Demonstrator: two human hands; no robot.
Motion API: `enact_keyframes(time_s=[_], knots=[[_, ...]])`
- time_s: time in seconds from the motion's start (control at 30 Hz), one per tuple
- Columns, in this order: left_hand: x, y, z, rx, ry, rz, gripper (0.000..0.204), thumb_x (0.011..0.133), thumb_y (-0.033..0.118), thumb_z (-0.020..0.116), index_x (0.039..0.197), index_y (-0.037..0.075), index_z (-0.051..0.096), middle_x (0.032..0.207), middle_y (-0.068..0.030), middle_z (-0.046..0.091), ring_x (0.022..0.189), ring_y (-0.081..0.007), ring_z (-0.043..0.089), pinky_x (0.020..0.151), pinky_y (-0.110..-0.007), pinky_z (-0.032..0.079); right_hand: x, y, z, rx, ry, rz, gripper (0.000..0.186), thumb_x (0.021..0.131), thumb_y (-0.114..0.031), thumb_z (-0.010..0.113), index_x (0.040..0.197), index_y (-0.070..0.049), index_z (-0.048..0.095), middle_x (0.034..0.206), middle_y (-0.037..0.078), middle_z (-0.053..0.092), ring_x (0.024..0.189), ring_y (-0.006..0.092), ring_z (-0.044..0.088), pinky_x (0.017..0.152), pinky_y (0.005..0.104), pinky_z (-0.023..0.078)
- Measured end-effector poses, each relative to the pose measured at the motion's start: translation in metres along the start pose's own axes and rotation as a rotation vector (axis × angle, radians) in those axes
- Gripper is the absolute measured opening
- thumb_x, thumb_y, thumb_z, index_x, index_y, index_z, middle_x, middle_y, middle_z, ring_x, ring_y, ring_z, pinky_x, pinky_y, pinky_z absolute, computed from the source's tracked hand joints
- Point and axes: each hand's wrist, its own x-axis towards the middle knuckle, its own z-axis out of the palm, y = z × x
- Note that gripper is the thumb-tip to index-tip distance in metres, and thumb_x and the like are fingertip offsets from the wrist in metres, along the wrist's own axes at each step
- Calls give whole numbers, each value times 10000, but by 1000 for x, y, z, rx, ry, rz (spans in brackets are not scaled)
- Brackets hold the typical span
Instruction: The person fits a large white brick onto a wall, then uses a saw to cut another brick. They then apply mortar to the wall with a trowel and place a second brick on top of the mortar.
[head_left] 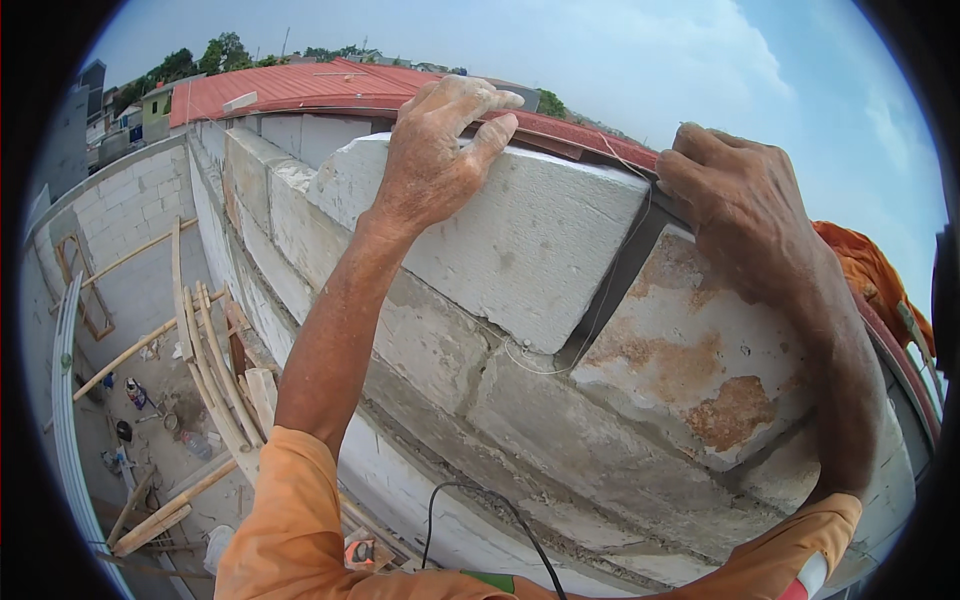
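Note:
A large white lightweight concrete block (530, 235) sits on the top course of the wall, slightly tilted in view. At its upper edge is my left hand (435, 150), dusty and with thumb and forefinger a little apart. My right hand (735, 200) is closed, fingers curled, above the stained block (700, 350) to the right. What lies in its fingers is hidden. A thin string (625, 240) runs from near those fingers down the gap between the two blocks and loops at the white block's lower corner.
A red metal roof (300, 88) borders the wall's far side. Orange cloth (865, 270) lies at the right. Below on the left are bamboo poles (215, 370), long metal channels (68, 400) and scattered tools. A black cable (500, 497) loops near my body.

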Motion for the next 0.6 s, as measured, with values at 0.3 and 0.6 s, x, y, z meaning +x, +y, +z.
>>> enact_keyframes(time_s=[0.3, 0.6], knots=[[-60, -25, -20, -69, 471, -307, 375, 922, 290, 675, 1214, 56, 646, 1228, -151, 634, 1211, -274, 557, 1073, -436, 408, 1, -11, -32, 210, -41, 55, 78, 818, -50, 722, 863, -44, 658, 775, 61, 642, 698, 194, 633, 601, 358, 519], [-119, -91, -34, -95, 376, -746, 678, 883, 495, 682, 1311, -19, 568, 1291, -228, 570, 1273, -334, 500, 1087, -435, 367, -5, -22, -32, 177, -225, 250, 308, 799, -142, 777, 1074, -52, 675, 885, 92, 653, 809, 202, 623, 739, 394, 508]])
